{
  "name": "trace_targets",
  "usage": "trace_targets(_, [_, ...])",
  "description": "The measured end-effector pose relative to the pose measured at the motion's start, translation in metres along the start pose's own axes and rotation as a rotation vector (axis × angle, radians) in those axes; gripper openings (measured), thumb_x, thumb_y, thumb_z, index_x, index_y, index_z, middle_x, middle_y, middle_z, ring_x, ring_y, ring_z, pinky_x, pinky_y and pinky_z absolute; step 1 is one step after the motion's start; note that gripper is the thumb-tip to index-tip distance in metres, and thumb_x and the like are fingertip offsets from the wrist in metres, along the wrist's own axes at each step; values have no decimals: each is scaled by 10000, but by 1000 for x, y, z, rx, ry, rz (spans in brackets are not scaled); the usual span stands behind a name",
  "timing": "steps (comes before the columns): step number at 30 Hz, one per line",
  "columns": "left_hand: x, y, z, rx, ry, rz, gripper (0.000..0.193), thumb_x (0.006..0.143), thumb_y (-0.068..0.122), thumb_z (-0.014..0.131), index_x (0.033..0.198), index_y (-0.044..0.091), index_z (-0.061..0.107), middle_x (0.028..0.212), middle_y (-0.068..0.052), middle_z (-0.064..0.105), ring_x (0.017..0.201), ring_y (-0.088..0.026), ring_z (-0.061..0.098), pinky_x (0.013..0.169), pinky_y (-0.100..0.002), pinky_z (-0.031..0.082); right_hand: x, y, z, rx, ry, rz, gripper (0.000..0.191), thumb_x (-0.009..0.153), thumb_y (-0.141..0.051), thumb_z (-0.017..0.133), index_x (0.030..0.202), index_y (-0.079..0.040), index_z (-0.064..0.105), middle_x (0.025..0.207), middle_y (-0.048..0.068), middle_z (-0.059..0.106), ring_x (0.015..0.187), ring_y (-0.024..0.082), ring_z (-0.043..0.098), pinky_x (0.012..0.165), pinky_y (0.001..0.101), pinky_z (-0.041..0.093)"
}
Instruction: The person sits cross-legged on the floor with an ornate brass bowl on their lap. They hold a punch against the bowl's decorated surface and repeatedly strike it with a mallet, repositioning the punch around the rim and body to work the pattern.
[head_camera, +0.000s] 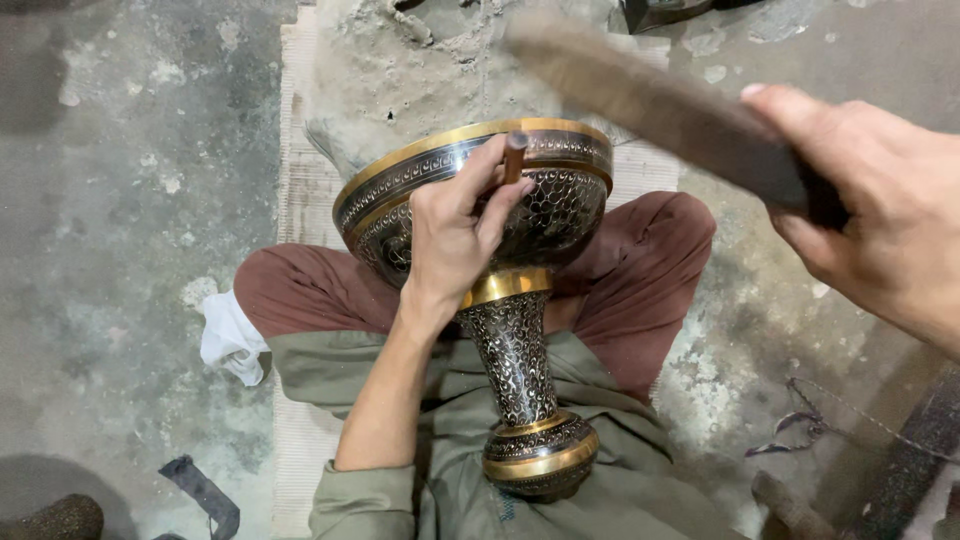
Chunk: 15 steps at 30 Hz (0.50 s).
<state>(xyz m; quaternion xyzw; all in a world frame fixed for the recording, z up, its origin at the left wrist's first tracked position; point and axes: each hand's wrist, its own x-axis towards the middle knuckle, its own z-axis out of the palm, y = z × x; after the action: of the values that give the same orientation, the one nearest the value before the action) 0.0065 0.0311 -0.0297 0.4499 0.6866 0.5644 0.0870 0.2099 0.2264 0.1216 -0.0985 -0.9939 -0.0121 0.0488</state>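
Observation:
A tall brass goblet-shaped vase (520, 345) with dark engraved patterning and gold bands lies across my lap, its wide bowl pointing away from me. My left hand (452, 238) rests on the bowl and grips a small metal chisel (514, 155) upright against the engraved band. My right hand (880, 210) is raised at the right, closed around a long dark wooden mallet (655, 105), which is blurred and angled up toward the top middle. I sit cross-legged in reddish-brown trousers (650, 270).
A woven mat (300, 190) lies under me on a rough concrete floor (130, 200). A grey lump of mortar or stone (420, 70) sits beyond the vase. A white cloth (230, 340) lies at my left knee, a dark strap (205, 495) at lower left, and metal scraps (810, 430) at lower right.

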Motion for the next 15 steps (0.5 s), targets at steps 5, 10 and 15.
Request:
trace_targets(5, [-17,3,9,-57,164,-40,338,975,-28,731,1292,29,629,920,-77,777,807,-105,774,714,-244,593,9,-11,-13,-93,69,-122,529,803,43,803,1314,-2,675,912,153,710,672,253,666,588,352,527])
trace_targets(10, [-23,2,19,-85,262,-85,281,966,-24,753,1222,-15,637,903,-75,773,783,-94,757,718,-227,602,14,-27,-29,-50,102,-86,460,901,33,785,1343,-4,661,970,166,697,729,267,665,603,358,524])
trace_targets(15, [-26,-4,20,-103,242,-55,219,982,-16,755,1172,-5,647,954,-77,777,855,-120,790,753,-233,657,9,-27,-22,-258,-20,-83,479,842,-35,803,1309,-64,701,830,93,706,554,207,619,537,333,523])
